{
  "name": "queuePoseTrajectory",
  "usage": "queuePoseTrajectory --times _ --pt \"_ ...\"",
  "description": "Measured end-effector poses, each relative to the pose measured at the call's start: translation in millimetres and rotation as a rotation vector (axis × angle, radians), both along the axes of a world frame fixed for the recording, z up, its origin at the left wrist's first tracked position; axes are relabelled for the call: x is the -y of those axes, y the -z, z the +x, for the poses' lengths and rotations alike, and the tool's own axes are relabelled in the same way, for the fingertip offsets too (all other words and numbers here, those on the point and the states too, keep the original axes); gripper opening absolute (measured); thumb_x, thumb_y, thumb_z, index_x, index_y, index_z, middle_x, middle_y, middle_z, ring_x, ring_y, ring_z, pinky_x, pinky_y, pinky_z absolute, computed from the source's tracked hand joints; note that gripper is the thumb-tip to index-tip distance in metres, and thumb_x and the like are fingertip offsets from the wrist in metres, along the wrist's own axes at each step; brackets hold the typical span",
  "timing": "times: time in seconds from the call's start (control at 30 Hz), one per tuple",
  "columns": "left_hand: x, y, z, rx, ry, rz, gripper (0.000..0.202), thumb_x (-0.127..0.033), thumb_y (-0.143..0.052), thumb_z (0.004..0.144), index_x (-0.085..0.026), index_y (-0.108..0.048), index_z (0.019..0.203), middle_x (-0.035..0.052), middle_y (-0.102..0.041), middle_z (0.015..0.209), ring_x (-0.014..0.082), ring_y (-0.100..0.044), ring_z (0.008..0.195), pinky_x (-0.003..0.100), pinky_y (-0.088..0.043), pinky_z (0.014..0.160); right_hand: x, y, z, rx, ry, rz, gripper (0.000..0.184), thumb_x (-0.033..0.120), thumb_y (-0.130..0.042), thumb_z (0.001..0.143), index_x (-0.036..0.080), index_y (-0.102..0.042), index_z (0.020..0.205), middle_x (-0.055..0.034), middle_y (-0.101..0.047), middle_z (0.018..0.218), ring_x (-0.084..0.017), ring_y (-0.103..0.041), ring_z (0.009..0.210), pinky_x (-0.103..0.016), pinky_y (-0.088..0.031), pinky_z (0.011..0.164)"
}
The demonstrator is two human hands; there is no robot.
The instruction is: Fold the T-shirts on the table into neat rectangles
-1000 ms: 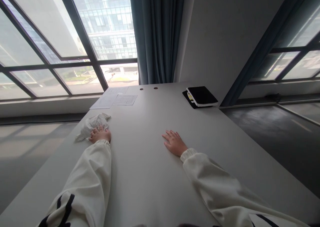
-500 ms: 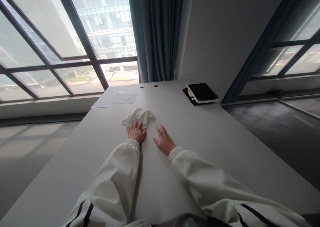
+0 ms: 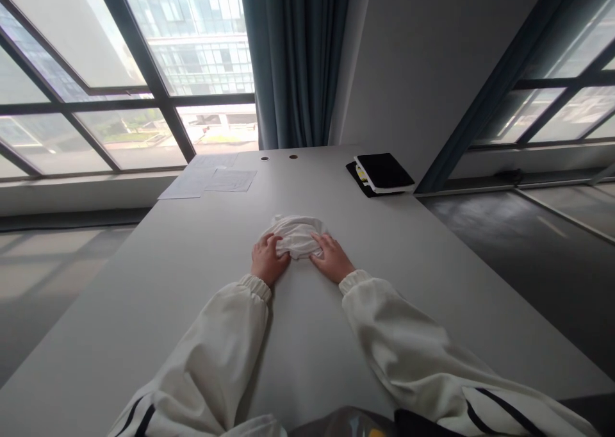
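A crumpled white cloth [image 3: 298, 235] lies bunched on the white table, in front of me. My left hand [image 3: 270, 259] grips its left edge, fingers curled over the fabric and thumb at the near side. On the opposite edge, my right hand [image 3: 331, 259] holds the cloth in the same way, fingertips on top and thumb low. Both hands rest at the tabletop, with the cloth gathered between them. The parts of the fabric under the fingers are hidden.
Sheets of paper [image 3: 229, 180] lie flat at the table's far left. A black-covered book or folder [image 3: 385, 171] sits on another dark item at the far right. Two round holes pierce the far end of the table [image 3: 307, 334]. A blue curtain [image 3: 298, 65] hangs behind.
The cloth has moved right and is bunched more compactly. My left hand went right with it, from lying flat to gripping. My right hand, apart before, now holds the right edge.
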State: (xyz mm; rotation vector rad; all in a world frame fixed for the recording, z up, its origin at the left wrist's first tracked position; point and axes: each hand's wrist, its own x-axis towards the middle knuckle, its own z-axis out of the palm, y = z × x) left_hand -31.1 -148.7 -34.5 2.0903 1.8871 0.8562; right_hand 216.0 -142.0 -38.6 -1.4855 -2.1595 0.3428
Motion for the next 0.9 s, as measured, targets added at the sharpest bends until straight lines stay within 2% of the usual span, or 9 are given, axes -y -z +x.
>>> queuePoseTrajectory --times 0.07,0.13,0.23,0.37,0.47,0.53,0.67,0.77,0.9 --pt "-3 2.8 -1 -0.006 -0.102 -0.023 0.053 -0.04 -0.072 0.087 -0.023 -0.059 0.136 0.0176 -0.057 0.148 0.037 -0.05 0.142 0.055 -0.034 0.121 2 -3.6 0 -0.057 -0.022 -0.002 0.067 0.029 -0.067 0.089 0.02 -0.053 0.154 -0.0145 -0.06 0.144 -0.03 -0.053 0.135 -0.043 -0.039 0.12" --pt "-5 5.2 -2 -0.016 -0.117 -0.048 0.049 -0.041 -0.068 0.091 -0.021 -0.059 0.135 0.0186 -0.06 0.145 0.0372 -0.05 0.141 0.055 -0.034 0.121 2 -5.9 -1 -0.124 -0.028 -0.003 0.061 0.026 -0.067 0.087 0.022 -0.059 0.147 -0.0126 -0.063 0.137 -0.029 -0.056 0.13 -0.043 -0.041 0.118" --pt "-6 5.7 -1 -0.036 -0.031 -0.057 0.034 -0.036 -0.062 0.094 -0.02 -0.064 0.124 0.0176 -0.064 0.14 0.0355 -0.056 0.135 0.052 -0.037 0.118 3 -7.1 -1 -0.229 -0.032 -0.009 0.05 0.022 -0.065 0.085 0.023 -0.067 0.135 -0.0106 -0.065 0.127 -0.027 -0.061 0.121 -0.041 -0.046 0.114" --pt "-6 0.9 -1 0.008 0.044 -0.061 0.022 -0.033 -0.054 0.099 -0.023 -0.067 0.113 0.0128 -0.073 0.12 0.0305 -0.065 0.119 0.046 -0.046 0.108 4 -7.9 -1 -0.356 0.001 -0.026 0.039 0.023 -0.062 0.085 0.021 -0.072 0.124 -0.0092 -0.068 0.121 -0.024 -0.066 0.108 -0.037 -0.052 0.105" --pt "-4 -3.7 -2 0.121 0.11 -0.043 0.027 -0.034 -0.043 0.105 -0.025 -0.066 0.115 0.0091 -0.075 0.117 0.0261 -0.067 0.114 0.04 -0.049 0.101 5 -9.5 -2 -0.403 0.02 -0.039 0.046 0.027 -0.061 0.088 0.022 -0.068 0.133 -0.0097 -0.068 0.128 -0.024 -0.067 0.111 -0.038 -0.053 0.104" --pt "-2 -6.2 -2 0.165 0.143 -0.044 0.031 -0.037 -0.039 0.107 -0.026 -0.067 0.115 0.0084 -0.077 0.114 0.0249 -0.07 0.109 0.037 -0.051 0.095 6 -11.0 -3 -0.388 -0.01 -0.039 0.055 0.03 -0.061 0.089 0.023 -0.061 0.144 -0.0104 -0.065 0.137 -0.025 -0.064 0.12 -0.04 -0.05 0.109" --pt "2 -9.3 -2 0.162 0.175 -0.064 0.033 -0.043 -0.04 0.107 -0.027 -0.068 0.113 0.0079 -0.079 0.109 0.0251 -0.072 0.102 0.036 -0.052 0.088 8 -12.1 -5 -0.247 -0.114 -0.053 0.074 0.034 -0.069 0.087 0.025 -0.05 0.158 -0.0128 -0.052 0.156 -0.031 -0.049 0.144 -0.045 -0.038 0.122" --pt "2 -10.3 -1 0.197 0.23 -0.055 0.031 -0.041 -0.042 0.105 -0.027 -0.067 0.118 0.0082 -0.078 0.115 0.0248 -0.072 0.106 0.037 -0.053 0.092 8 -10.5 -6 -0.177 -0.12 -0.073 0.075 0.03 -0.07 0.085 0.024 -0.051 0.157 -0.0142 -0.049 0.158 -0.032 -0.047 0.146 -0.047 -0.035 0.124" --pt "1 -8.8 1 0.185 0.302 0.005 0.023 -0.032 -0.059 0.092 -0.026 -0.069 0.112 0.0097 -0.072 0.132 0.0258 -0.065 0.125 0.04 -0.052 0.106 5 -8.4 -6 -0.207 -0.096 -0.029 0.061 0.018 -0.062 0.083 0.02 -0.063 0.145 -0.0141 -0.059 0.144 -0.028 -0.056 0.134 -0.043 -0.04 0.121"
